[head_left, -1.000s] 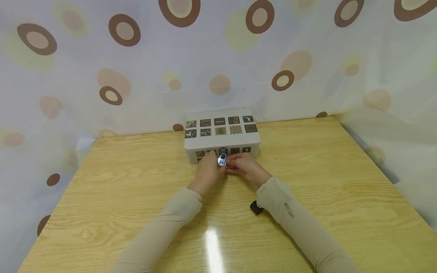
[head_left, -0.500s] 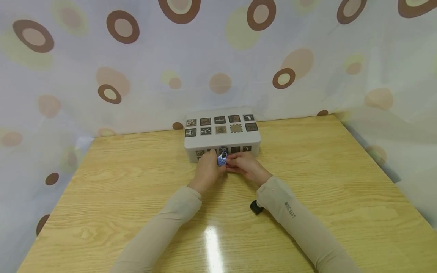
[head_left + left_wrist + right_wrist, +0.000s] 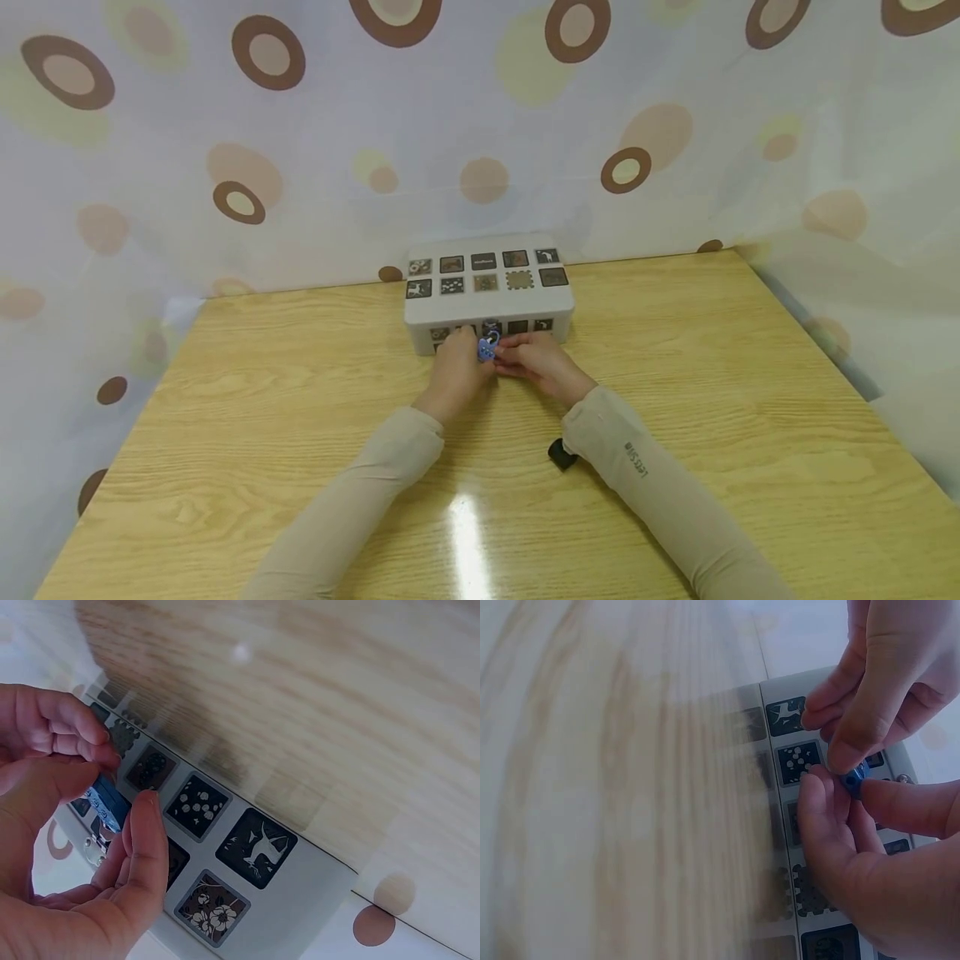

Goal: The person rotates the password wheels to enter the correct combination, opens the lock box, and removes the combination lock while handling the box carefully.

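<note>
A small blue combination padlock [image 3: 486,349] with a looped shackle is at the front of a white box [image 3: 487,308] covered in dark picture squares. My left hand [image 3: 456,371] pinches the padlock's body from the left, thumb and fingertips on either side of it in the left wrist view. From the right, my right hand [image 3: 543,363] has its thumb and fingertips pinched at the padlock's edge. In the right wrist view the blue body [image 3: 853,780] shows only partly between the fingers. A metal clasp [image 3: 97,846] on the box front lies just behind my fingers.
A small black object [image 3: 561,455] lies on the wooden table [image 3: 300,358] beside my right sleeve. Behind the box hangs a pale curtain [image 3: 420,158] with brown and cream circles.
The padlock has tilted slightly between my fingers, its bright glare turning to blue and its dial face showing less. Both hands stay nearly in place; the head view shifts a little.
</note>
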Demonstrator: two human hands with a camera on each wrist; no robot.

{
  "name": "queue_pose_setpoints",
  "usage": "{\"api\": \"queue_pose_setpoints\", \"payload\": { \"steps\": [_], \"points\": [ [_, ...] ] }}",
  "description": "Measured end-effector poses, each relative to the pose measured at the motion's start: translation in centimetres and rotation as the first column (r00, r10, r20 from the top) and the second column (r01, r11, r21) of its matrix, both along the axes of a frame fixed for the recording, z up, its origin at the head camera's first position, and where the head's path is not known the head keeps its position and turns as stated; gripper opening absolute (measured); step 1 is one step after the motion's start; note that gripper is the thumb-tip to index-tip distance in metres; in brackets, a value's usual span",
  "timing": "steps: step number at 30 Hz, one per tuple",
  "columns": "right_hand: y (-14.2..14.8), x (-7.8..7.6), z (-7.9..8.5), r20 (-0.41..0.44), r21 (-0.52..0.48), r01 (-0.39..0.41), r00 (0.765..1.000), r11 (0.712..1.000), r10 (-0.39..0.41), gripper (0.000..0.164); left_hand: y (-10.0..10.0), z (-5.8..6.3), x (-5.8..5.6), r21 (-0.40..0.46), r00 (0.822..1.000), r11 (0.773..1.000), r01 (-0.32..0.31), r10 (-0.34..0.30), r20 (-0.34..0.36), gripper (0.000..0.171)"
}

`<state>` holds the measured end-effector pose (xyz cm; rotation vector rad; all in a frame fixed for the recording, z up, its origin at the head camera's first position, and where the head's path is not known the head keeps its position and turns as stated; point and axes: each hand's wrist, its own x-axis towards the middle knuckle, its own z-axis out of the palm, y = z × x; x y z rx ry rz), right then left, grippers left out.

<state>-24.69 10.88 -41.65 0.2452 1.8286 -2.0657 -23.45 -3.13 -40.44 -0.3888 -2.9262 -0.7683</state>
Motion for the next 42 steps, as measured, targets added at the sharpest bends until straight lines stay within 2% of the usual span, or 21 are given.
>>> {"api": "queue_pose_setpoints", "payload": {
  "steps": [5, 10, 23, 30, 36, 42],
  "points": [
    [-0.02, -0.03, -0.05, 0.0, 0.015, 0.004, 1.0, 1.0, -0.004, 0.024, -0.14, -0.04, -0.08, 0.009, 0.999, 1.0, 0.029, -0.028, -0.03, 0.028],
    [-0.08, -0.13, -0.1, 0.009, 0.024, 0.009, 1.0, 1.0, -0.009, 0.027, -0.26, 0.26, -0.07, 0.025, 0.999, 0.999, 0.042, -0.041, -0.03, 0.027],
    [-0.28, -0.07, -0.05, 0.012, 0.005, 0.045, 0.999, 0.999, -0.045, 0.025, -0.22, 0.7, -0.3, -0.034, 0.997, 0.997, 0.066, -0.067, -0.031, 0.032],
    [-0.2, 0.15, 0.1, 0.009, 0.002, 0.04, 0.999, 0.999, -0.04, 0.025, -0.14, 0.56, -0.33, -0.062, 0.996, 0.994, 0.086, -0.088, -0.035, 0.032],
    [-0.02, 0.27, 0.11, 0.017, -0.006, 0.033, 0.999, 0.999, -0.033, 0.021, -0.09, 0.5, -0.25, -0.062, 0.996, 0.994, 0.085, -0.085, -0.012, 0.033],
    [0.05, 0.36, 0.12, 0.021, -0.005, 0.023, 1.0, 1.0, -0.023, 0.019, -0.08, 0.55, 0.13, -0.065, 0.997, 0.996, 0.068, -0.07, -0.018, 0.031]
  ]
}}
